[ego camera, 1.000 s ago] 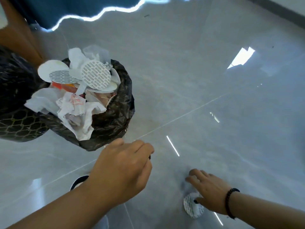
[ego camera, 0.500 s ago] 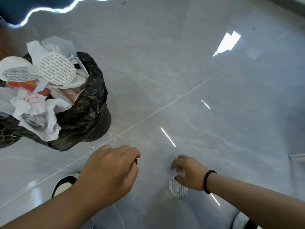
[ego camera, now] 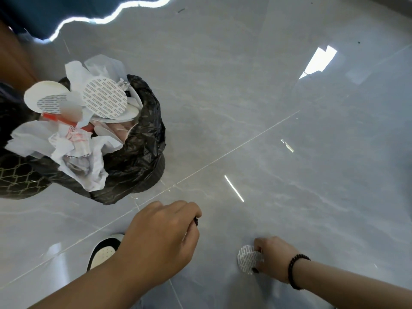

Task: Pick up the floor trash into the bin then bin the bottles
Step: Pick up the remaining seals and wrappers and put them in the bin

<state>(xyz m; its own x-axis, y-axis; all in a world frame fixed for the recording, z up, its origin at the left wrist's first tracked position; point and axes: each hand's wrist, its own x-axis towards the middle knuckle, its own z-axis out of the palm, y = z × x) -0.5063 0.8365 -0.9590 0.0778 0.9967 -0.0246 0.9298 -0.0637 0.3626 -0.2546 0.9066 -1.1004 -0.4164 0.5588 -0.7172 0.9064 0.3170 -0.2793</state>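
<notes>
Head view, looking down at a shiny grey floor (ego camera: pixel 256 90). Right hand (ego camera: pixel 275 258) low by the floor, fingers curled, pinching a round white seal (ego camera: pixel 248 259) with grey print at its edge. Seal tipped up, maybe just off the floor, hard to tell. Left hand (ego camera: pixel 160 241) curled into a loose fist, with a small dark bit (ego camera: pixel 196 221) poking out by the fingertips; cannot tell what.

Bin (ego camera: pixel 142 157) with its black bag up and to the left, well apart from the seal. Already piled high with crumpled paper (ego camera: pixel 73 152) and more round seals (ego camera: pixel 104 98), some spilling over the rim. So, probably, a good part of the floor trash done. Left to do: carry this seal over and drop in. No bottles in sight, so that part looks not yet begun.

Lots of bare floor between right hand and bin, nothing in the way but the left hand. Shoe (ego camera: pixel 103 253) just under the left arm. Heap so full that a new piece could slide off; best set down in the middle.
</notes>
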